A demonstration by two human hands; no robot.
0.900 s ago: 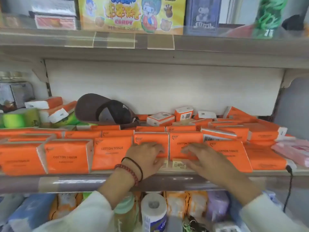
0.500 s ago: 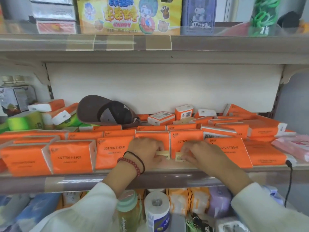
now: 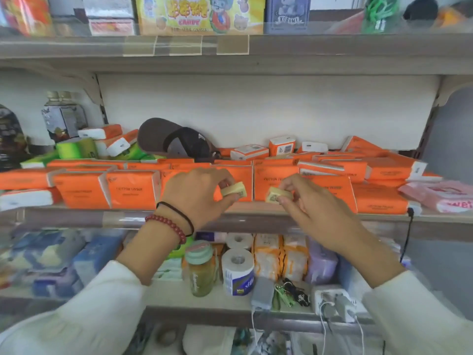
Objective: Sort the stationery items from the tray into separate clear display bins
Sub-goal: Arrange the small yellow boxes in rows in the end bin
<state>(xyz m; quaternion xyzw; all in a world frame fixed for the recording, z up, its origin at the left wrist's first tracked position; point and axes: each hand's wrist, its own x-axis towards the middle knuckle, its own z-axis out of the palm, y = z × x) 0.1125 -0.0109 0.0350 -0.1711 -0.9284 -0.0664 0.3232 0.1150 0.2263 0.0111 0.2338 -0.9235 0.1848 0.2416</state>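
Full shelf, thin gap

Orange packs (image 3: 133,190) fill the shelf (image 3: 253,206), and a cap (image 3: 179,139) lies at the back. A bare strip by the front edge is free; the left hand (image 3: 197,193) and right hand (image 3: 314,213), each pinching a yellow block (image 3: 234,188), are over it. Open room lies above the packs.

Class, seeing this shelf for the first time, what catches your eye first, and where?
Rows of orange tissue packs fill the middle shelf. In front of them, the left hand pinches a yellow block and the right hand a second yellow block. A dark cap lies behind, left of centre.
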